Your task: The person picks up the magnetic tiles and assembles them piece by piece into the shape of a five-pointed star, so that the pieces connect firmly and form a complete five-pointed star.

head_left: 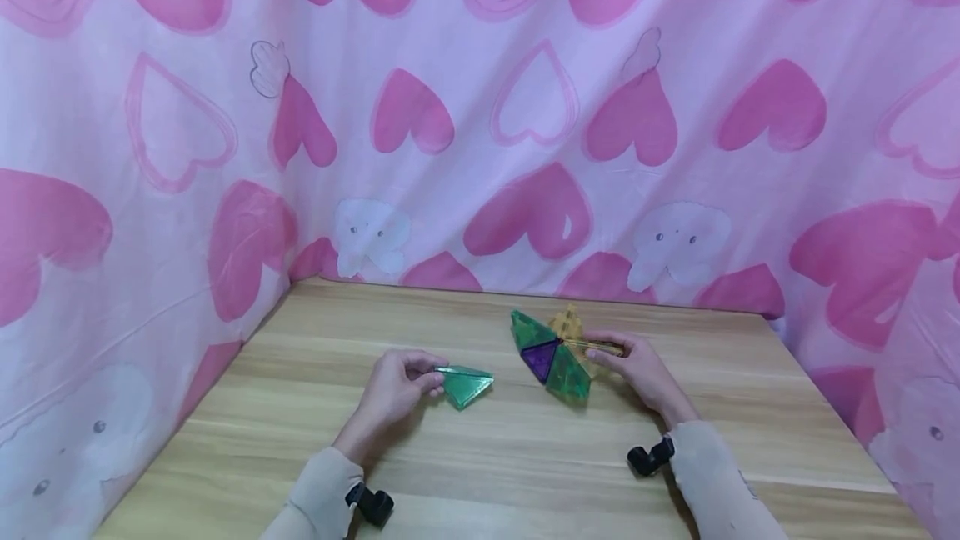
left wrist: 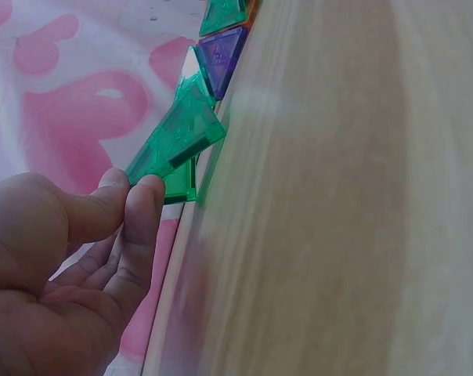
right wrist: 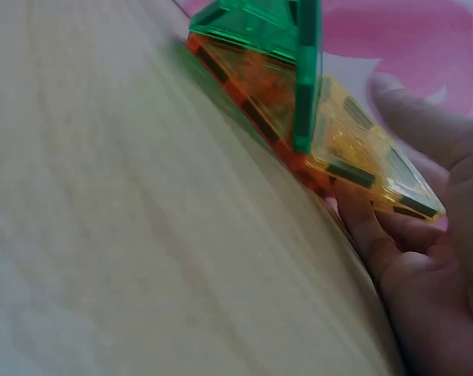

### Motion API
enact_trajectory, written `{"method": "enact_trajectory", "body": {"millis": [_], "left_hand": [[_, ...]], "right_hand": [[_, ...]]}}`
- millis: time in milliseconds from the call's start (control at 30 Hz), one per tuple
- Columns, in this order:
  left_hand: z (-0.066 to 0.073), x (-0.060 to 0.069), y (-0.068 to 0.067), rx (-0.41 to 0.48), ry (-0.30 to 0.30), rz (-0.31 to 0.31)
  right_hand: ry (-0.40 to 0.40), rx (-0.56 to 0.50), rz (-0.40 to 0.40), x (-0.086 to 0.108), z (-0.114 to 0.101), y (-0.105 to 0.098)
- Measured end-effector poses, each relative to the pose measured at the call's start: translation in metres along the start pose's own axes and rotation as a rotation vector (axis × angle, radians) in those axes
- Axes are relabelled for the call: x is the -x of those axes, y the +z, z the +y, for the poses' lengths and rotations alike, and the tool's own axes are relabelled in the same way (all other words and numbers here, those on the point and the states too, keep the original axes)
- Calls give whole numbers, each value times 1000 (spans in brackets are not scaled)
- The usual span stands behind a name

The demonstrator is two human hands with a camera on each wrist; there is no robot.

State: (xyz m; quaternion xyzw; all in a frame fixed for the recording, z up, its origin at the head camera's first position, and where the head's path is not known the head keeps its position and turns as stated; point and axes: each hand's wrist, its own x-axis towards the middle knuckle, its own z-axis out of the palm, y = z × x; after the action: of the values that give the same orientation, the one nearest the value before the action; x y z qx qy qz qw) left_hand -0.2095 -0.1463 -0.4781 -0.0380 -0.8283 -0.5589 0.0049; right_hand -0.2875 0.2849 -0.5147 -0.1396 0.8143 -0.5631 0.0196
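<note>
My left hand pinches a translucent green triangular magnetic tile between thumb and fingers, over the table left of a joined group of tiles. That group has a purple triangle between two green tiles, with yellow pieces on its right. At its right side, my right hand holds a yellow magnetic tile between thumb and fingers. In the right wrist view, an orange tile lies low, and a green tile stands edge-on before the yellow one.
A wood-grain table carries the tiles. Pink cloth printed with hearts hangs behind it and at both sides. Black wrist cameras sit at both cuffs.
</note>
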Motion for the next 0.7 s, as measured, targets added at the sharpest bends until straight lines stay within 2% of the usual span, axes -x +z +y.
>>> {"method": "enact_trajectory", "body": {"millis": [233,467,700], "left_hand": [[1,1,1,-7,-13,20],[1,2,2,7,-15,57],[2,1,6,34,-13,54]], "right_hand": [[-88,-29,-67,-1,-3,14],[-75,-54,-145,0,-19,45],[-73,-20,-160,5,-30,66]]}}
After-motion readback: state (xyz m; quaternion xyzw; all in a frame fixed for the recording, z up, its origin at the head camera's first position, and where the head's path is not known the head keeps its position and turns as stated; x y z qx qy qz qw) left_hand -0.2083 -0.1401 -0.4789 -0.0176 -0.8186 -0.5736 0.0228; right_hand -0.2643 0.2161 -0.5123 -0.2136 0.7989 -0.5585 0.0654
